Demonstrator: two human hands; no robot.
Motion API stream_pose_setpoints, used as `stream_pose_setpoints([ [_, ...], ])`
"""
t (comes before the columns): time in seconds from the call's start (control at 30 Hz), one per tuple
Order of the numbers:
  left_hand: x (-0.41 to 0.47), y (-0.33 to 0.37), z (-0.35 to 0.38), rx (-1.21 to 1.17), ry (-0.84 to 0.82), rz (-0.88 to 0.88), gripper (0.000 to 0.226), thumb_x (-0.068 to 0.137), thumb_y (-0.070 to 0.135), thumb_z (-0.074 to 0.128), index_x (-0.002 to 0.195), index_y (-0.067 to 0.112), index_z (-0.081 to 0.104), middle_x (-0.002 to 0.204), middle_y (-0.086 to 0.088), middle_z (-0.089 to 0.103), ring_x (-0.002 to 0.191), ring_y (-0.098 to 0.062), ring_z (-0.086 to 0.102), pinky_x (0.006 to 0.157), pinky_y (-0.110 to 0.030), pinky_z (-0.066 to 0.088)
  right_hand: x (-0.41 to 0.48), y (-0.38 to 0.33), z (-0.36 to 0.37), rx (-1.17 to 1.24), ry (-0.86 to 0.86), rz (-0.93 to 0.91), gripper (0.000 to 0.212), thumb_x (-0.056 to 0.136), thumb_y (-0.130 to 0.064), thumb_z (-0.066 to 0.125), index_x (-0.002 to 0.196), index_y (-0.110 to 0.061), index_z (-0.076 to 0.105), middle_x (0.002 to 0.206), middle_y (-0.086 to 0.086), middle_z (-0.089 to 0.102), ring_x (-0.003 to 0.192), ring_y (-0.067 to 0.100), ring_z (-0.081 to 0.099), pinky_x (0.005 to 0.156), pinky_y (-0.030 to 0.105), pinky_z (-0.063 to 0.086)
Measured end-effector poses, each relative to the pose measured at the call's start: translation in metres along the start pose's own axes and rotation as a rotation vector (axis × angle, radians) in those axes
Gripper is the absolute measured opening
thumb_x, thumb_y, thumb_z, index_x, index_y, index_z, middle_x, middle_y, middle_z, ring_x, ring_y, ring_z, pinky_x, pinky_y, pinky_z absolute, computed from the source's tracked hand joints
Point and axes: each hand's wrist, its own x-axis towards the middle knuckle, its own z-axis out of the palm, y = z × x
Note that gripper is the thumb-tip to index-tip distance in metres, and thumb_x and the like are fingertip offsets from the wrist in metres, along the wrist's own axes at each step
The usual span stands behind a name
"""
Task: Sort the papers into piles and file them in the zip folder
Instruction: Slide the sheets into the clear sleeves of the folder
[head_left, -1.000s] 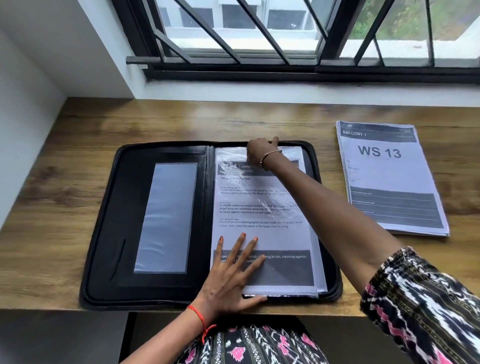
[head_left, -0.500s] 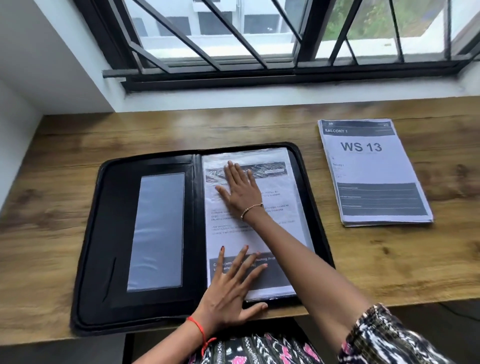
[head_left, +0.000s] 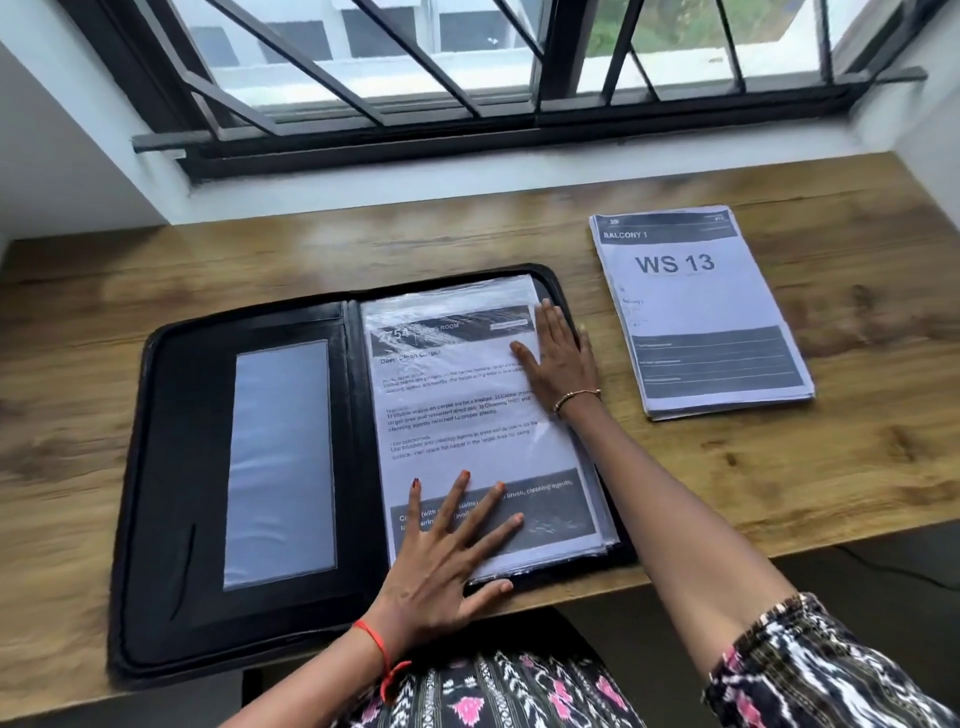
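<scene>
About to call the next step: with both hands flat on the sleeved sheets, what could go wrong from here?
The glossy plastic-sleeved paper stack reaches the rim of the open black zip folder; its corners may snag the zip. The folder lies at the front edge of the wooden desk; the left hand pressing there could tip it.

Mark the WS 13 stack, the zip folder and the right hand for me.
WS 13 paper stack (head_left: 696, 306), head view, white middle of the top sheet.
zip folder (head_left: 182, 467), head view, bare black left inner panel.
right hand (head_left: 561, 358), head view, back of the hand.
</scene>
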Motion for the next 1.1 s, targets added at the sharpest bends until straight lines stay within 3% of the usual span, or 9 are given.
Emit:
stream_pose_setpoints([
  [0.23, 0.007, 0.009, 0.0, -0.015, -0.014, 0.133, 0.07, 0.089, 0.063, 0.029, 0.148, 0.028, 0.022, 0.156, 0.005, 0.018, 0.144, -0.025, 0.017, 0.104, -0.068, 0.009, 0.0, 0.005, -0.003, 0.294, 0.13, -0.001, 0.056, 0.093, -0.036, 0.05, 0.14, -0.009, 0.036, 0.153, 0.005, 0.026, 0.142, 0.016, 0.02, 0.115, 0.04, 0.006],
  [0.47, 0.051, 0.05, 0.0, -0.05, -0.027, 0.165, 0.078, 0.085, 0.067, 0.03, 0.147, 0.02, 0.027, 0.156, -0.01, 0.017, 0.145, -0.021, 0.012, 0.102, -0.066, 0.013, 0.001, 0.015, -0.01, 0.431, 0.101, -0.044, 0.051, 0.087, -0.024, 0.062, 0.131, -0.001, 0.049, 0.148, 0.008, 0.037, 0.138, 0.019, 0.032, 0.116, 0.043, 0.017],
  [0.6, 0.06, 0.059, 0.004, -0.037, -0.033, 0.187, 0.079, 0.085, 0.068, 0.031, 0.147, 0.019, 0.028, 0.155, -0.014, 0.017, 0.145, -0.024, 0.012, 0.101, -0.067, 0.014, -0.001, 0.016, -0.014, 0.491, 0.157, -0.01, 0.035, 0.081, -0.015, 0.069, 0.109, 0.006, 0.065, 0.134, 0.013, 0.052, 0.124, 0.026, 0.049, 0.108, 0.04, 0.034],
  [0.7, 0.06, 0.06, 0.006, -0.028, -0.014, 0.207, 0.079, 0.086, 0.067, 0.03, 0.147, 0.018, 0.026, 0.155, -0.015, 0.016, 0.145, -0.025, 0.011, 0.101, -0.068, 0.013, -0.003, 0.011, -0.015, 0.476, 0.208, 0.064, 0.026, 0.076, -0.018, 0.072, 0.082, 0.007, 0.068, 0.11, 0.012, 0.062, 0.103, 0.031, 0.058, 0.091, 0.039, 0.045],
  [0.77, 0.06, 0.059, 0.006, -0.038, -0.017, 0.216, 0.078, 0.086, 0.067, 0.028, 0.147, 0.018, 0.026, 0.155, -0.015, 0.017, 0.145, -0.024, 0.011, 0.101, -0.067, 0.012, -0.003, 0.006, -0.017, 0.436, 0.208, 0.135, 0.029, 0.074, -0.025, 0.073, 0.078, 0.003, 0.065, 0.102, 0.009, 0.059, 0.101, 0.029, 0.054, 0.083, 0.031, 0.04],
  [0.83, 0.06, 0.058, 0.004, -0.082, -0.023, 0.222, 0.076, 0.088, 0.066, 0.026, 0.148, 0.019, 0.024, 0.156, -0.012, 0.015, 0.145, -0.02, 0.009, 0.102, -0.066, 0.007, -0.003, 0.002, -0.022, 0.378, 0.184, 0.171, 0.031, 0.074, -0.029, 0.073, 0.081, -0.001, 0.066, 0.105, 0.009, 0.058, 0.109, 0.025, 0.046, 0.084, 0.03, 0.029],
  [0.9, 0.061, 0.054, -0.003, -0.267, 0.001, 0.207, 0.073, 0.091, 0.064, 0.023, 0.149, 0.02, 0.018, 0.157, -0.004, 0.008, 0.145, -0.012, 0.002, 0.107, -0.061, -0.005, -0.001, 0.0, -0.028, 0.381, 0.174, 0.169, 0.03, 0.073, -0.03, 0.074, 0.082, -0.002, 0.067, 0.103, 0.011, 0.061, 0.111, 0.025, 0.044, 0.088, 0.031, 0.029],
  [1.0, 0.064, 0.044, -0.016, -0.61, 0.079, 0.106, 0.065, 0.094, 0.057, 0.025, 0.146, 0.019, 0.024, 0.155, 0.007, 0.014, 0.143, 0.0, 0.006, 0.116, -0.046, -0.006, -0.001, -0.001, -0.038, 0.554, 0.154, 0.13, 0.026, 0.071, -0.021, 0.077, 0.079, 0.001, 0.067, 0.082, 0.013, 0.065, 0.08, 0.017, 0.056, 0.068, 0.018, 0.04],
  [1.1, 0.066, 0.022, -0.021, -0.65, 0.31, -0.082, 0.051, 0.093, 0.043, 0.038, 0.137, 0.018, 0.04, 0.148, 0.004, 0.032, 0.139, -0.004, 0.02, 0.115, -0.046, 0.008, 0.0, 0.0, -0.045, 0.739, 0.041, 0.085, 0.027, 0.07, -0.012, 0.08, 0.087, -0.008, 0.059, 0.059, 0.002, 0.053, 0.044, -0.004, 0.046, 0.045, 0.006, 0.033],
])
